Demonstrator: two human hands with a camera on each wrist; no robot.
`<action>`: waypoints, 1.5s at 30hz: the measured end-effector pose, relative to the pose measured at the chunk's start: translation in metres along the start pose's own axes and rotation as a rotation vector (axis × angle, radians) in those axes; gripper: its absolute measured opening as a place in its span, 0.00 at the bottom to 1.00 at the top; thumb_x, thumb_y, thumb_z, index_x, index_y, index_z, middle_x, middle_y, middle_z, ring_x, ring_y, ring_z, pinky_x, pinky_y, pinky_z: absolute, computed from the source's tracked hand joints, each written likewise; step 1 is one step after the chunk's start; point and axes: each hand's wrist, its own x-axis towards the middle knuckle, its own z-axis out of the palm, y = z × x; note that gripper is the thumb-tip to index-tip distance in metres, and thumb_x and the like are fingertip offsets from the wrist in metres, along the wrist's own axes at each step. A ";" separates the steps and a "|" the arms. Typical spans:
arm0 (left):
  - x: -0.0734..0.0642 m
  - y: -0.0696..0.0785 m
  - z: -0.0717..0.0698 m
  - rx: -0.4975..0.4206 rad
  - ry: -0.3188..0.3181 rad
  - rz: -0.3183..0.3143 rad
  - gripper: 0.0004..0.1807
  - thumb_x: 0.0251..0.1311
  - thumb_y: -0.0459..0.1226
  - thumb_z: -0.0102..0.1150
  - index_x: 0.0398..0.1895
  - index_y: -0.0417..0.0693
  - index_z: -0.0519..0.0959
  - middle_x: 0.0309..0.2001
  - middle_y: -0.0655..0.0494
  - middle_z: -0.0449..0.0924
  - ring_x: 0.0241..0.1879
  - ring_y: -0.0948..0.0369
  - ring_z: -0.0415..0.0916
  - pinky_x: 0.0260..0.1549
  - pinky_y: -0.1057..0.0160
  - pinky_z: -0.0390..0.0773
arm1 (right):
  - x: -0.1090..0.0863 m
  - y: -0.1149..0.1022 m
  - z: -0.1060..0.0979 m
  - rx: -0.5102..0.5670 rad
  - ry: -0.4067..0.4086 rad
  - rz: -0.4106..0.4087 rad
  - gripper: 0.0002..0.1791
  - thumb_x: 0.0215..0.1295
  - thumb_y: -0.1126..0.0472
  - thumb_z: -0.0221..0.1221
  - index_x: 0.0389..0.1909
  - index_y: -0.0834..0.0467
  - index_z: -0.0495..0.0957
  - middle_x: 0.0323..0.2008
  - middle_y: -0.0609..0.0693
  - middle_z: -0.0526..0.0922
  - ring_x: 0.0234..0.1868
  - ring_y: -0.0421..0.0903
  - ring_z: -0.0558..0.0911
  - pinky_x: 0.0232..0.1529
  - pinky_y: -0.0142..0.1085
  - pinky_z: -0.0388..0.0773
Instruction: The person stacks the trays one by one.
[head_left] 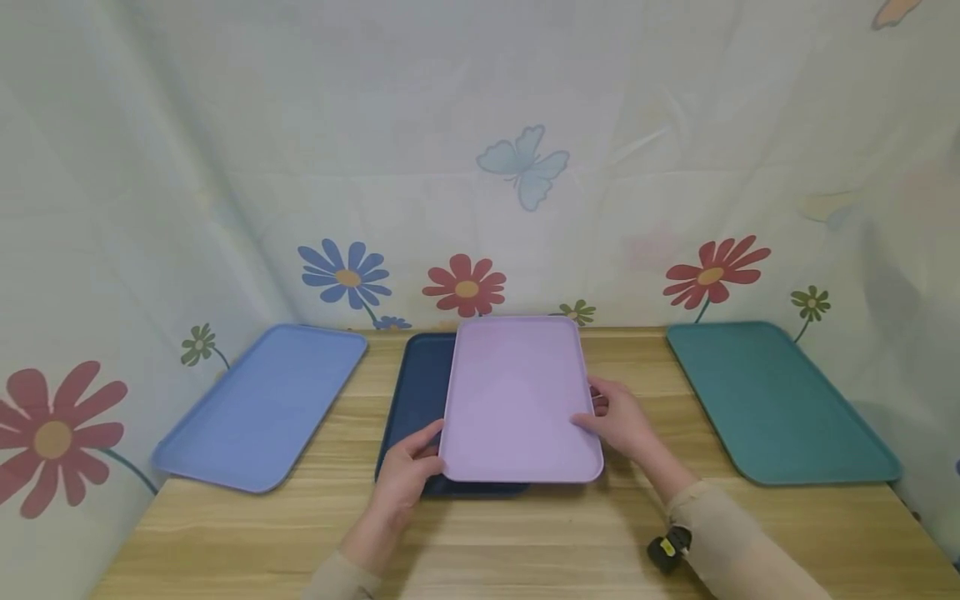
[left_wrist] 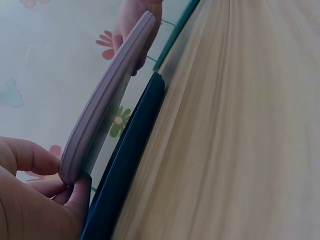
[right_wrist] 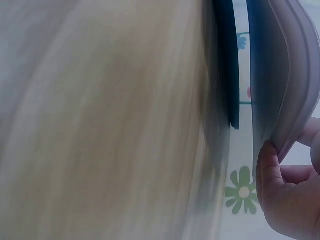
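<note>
A lilac tray point(head_left: 521, 400) is held up off the table between both hands. My left hand point(head_left: 405, 475) grips its left edge near the front corner, and my right hand point(head_left: 618, 417) grips its right edge. In the left wrist view the thumb and fingers pinch the rim of the lilac tray point(left_wrist: 95, 110). In the right wrist view the fingers curl round the other side of the lilac tray point(right_wrist: 295, 65). Beneath it a dark blue tray point(head_left: 420, 383) lies on the table, partly covered from view; a gap between the two trays shows in both wrist views.
A light blue tray point(head_left: 270, 408) lies at the left of the wooden table point(head_left: 495, 542). A green tray point(head_left: 780, 404) lies at the right. A flower-printed curtain point(head_left: 420, 167) hangs behind the table. A small black device point(head_left: 667, 550) is on the right wrist.
</note>
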 end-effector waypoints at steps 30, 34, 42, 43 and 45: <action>-0.003 0.002 -0.054 -0.051 0.051 -0.069 0.35 0.46 0.16 0.56 0.65 0.32 0.71 0.56 0.31 0.77 0.44 0.63 0.78 0.38 0.70 0.79 | 0.010 -0.019 0.035 0.255 -0.119 -0.119 0.34 0.59 0.78 0.61 0.64 0.83 0.59 0.48 0.71 0.74 0.47 0.63 0.80 0.50 0.43 0.81; -0.001 0.002 -0.062 -0.036 0.049 -0.064 0.35 0.47 0.16 0.56 0.65 0.31 0.70 0.57 0.31 0.75 0.45 0.64 0.77 0.39 0.70 0.78 | 0.011 -0.021 0.042 0.276 -0.125 -0.140 0.34 0.58 0.78 0.61 0.63 0.84 0.59 0.46 0.71 0.74 0.45 0.63 0.80 0.49 0.44 0.81; 0.001 0.002 -0.076 0.011 0.022 -0.051 0.35 0.47 0.17 0.56 0.65 0.29 0.70 0.58 0.33 0.75 0.45 0.68 0.77 0.44 0.72 0.75 | 0.014 -0.022 0.054 0.233 -0.131 -0.148 0.33 0.57 0.78 0.62 0.62 0.84 0.61 0.45 0.69 0.76 0.43 0.61 0.81 0.47 0.43 0.82; 0.002 0.001 -0.077 0.005 0.014 -0.046 0.35 0.47 0.17 0.56 0.65 0.29 0.69 0.58 0.33 0.76 0.45 0.68 0.78 0.44 0.72 0.76 | 0.014 -0.023 0.055 0.230 -0.129 -0.143 0.33 0.57 0.78 0.62 0.62 0.84 0.61 0.45 0.69 0.75 0.43 0.60 0.81 0.47 0.43 0.81; 0.003 0.000 -0.080 0.002 0.004 -0.040 0.35 0.47 0.16 0.56 0.65 0.28 0.68 0.57 0.32 0.76 0.45 0.68 0.78 0.43 0.71 0.76 | 0.014 -0.024 0.057 0.223 -0.124 -0.130 0.33 0.56 0.78 0.63 0.62 0.84 0.62 0.45 0.68 0.75 0.44 0.60 0.81 0.47 0.42 0.81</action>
